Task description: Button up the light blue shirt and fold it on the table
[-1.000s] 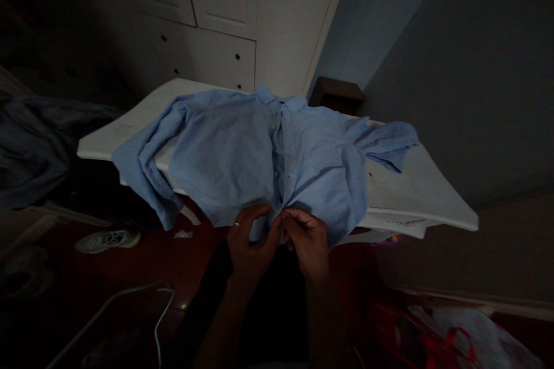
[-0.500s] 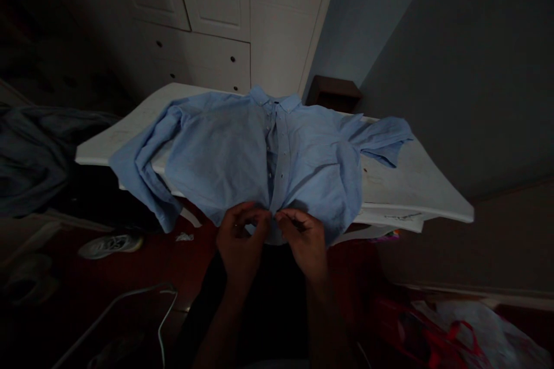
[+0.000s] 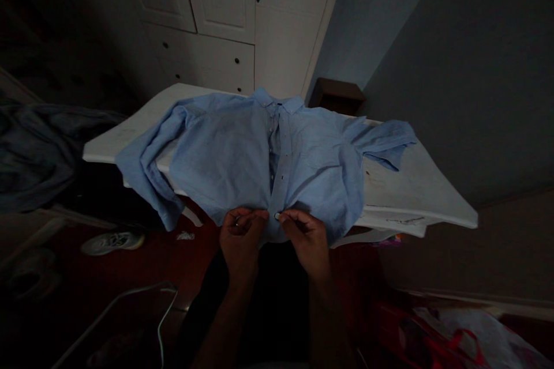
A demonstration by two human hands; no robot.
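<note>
A light blue button-up shirt (image 3: 225,150) lies front up on a white table, collar at the far side and its hem over the near edge. The front is parted below the collar, showing buttons down one side and buttonholes on the other placket. My left hand (image 3: 242,242) pinches the shirt front low down, beside the placket. Opposite it, my right hand (image 3: 308,239) is closed on the other front edge, its fingertips at a small pale button (image 3: 277,215) that shows on the placket. One sleeve hangs off the table's left side; the other is bunched at the right.
The white table (image 3: 415,184) stands before a white wardrobe (image 3: 277,34). Dark clothing (image 3: 38,155) is piled at the left. On the red floor are a shoe (image 3: 113,243), a white cable (image 3: 116,300) and bags (image 3: 471,334). A brown box (image 3: 340,95) stands behind the table.
My fingertips have moved slightly apart at the lower placket, and a pale button now shows between them. The view has shifted a little; the rest of the shirt lies as before.
</note>
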